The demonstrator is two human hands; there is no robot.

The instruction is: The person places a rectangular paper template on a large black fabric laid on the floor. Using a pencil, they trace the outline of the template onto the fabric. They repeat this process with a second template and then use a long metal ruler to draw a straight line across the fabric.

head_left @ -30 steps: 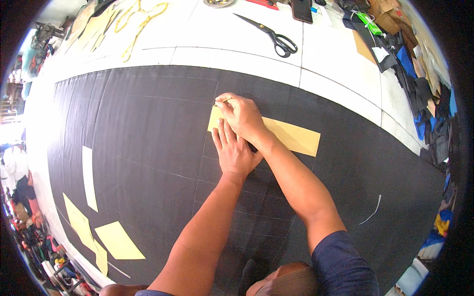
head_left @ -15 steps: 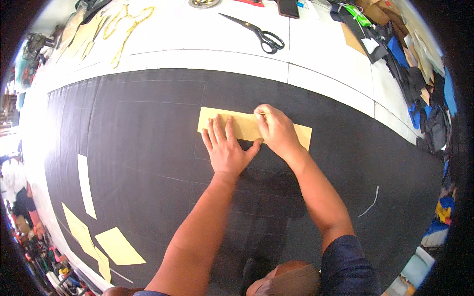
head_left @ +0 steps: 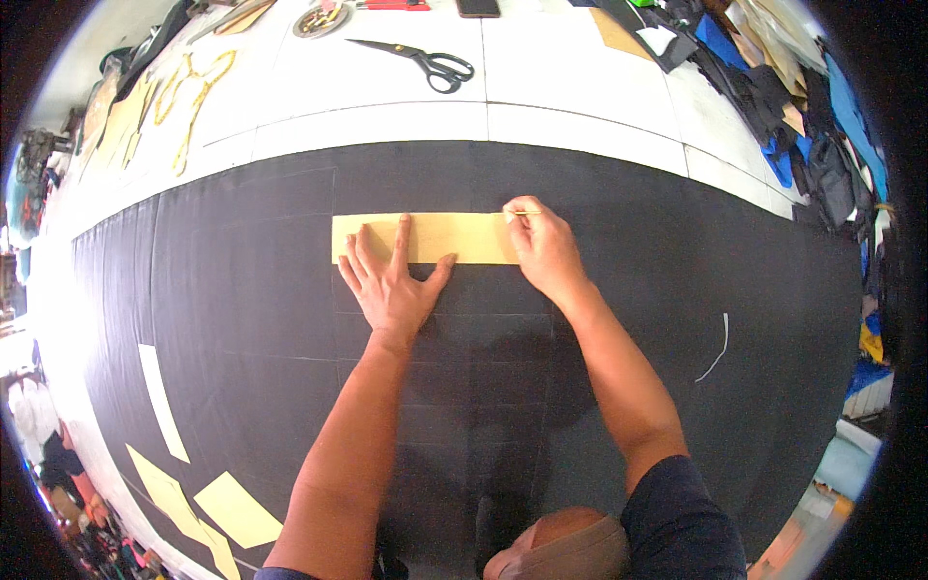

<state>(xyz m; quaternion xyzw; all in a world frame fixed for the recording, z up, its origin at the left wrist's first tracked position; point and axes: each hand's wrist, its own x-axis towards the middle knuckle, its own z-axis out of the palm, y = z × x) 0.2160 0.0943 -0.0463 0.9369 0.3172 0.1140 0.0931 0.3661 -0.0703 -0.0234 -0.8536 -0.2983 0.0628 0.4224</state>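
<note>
A long tan card strip point(head_left: 464, 239) lies flat on black fabric point(head_left: 242, 280) that bears faint pale lines. My left hand point(head_left: 385, 285) presses on the strip's left half, fingers spread and thumb at its lower edge. At the right end of the strip, my right hand point(head_left: 546, 246) pinches a thin yellowish pen-like stick point(head_left: 525, 213) close to the upper edge. That hand hides the strip's right end. Whether the stick's tip touches the fabric is too small to tell.
Black scissors point(head_left: 425, 66) lie on the white table point(head_left: 570, 121) beyond the fabric, left of a dark phone point(head_left: 478, 8). A yellow tape measure point(head_left: 188, 116) is at far left. Yellow card pieces point(head_left: 237, 507) and a white strip point(head_left: 162, 401) lie near left. Fabric scraps point(head_left: 764, 106) pile at far right.
My right hand has slid rightward along the strip's upper edge to its right end, stick still pinched. My left hand stays spread on the strip. The whole view has shifted.
</note>
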